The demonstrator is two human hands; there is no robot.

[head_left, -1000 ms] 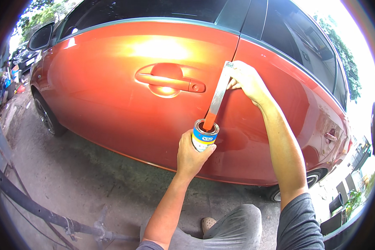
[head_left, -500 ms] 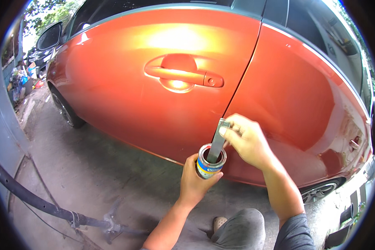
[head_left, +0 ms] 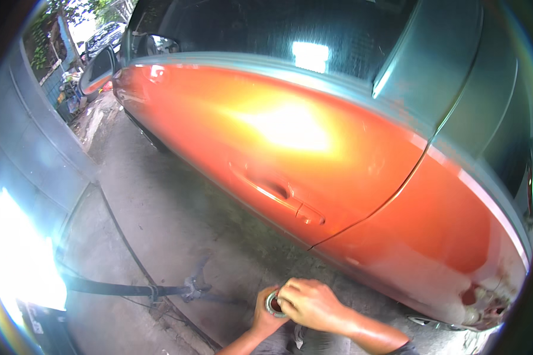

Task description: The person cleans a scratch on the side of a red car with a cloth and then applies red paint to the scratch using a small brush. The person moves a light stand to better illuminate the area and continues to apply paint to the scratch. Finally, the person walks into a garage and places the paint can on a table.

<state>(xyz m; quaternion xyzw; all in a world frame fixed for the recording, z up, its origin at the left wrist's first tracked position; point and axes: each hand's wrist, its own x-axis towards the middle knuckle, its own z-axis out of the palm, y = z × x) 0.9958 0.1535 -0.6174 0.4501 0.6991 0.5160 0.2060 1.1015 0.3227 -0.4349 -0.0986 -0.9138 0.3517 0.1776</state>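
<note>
Low in the view, my left hand is wrapped round a small open tin can with a metal rim and dark reddish contents. My right hand is over the can's mouth with its fingers curled and closed. The flat metal scraper that it gripped a moment ago is hidden behind those fingers. Beyond both hands stands an orange car door, its door handle above and near the can.
A bright work light glares at the left, with a dark stand pole running from it to a clamp-like joint. A grey metal panel rises at the far left. The side mirror juts out at upper left.
My view has swung up and along the car, and the work light has come into it. Both hands and the can now sit lower in view; the scraper has dropped from sight.
</note>
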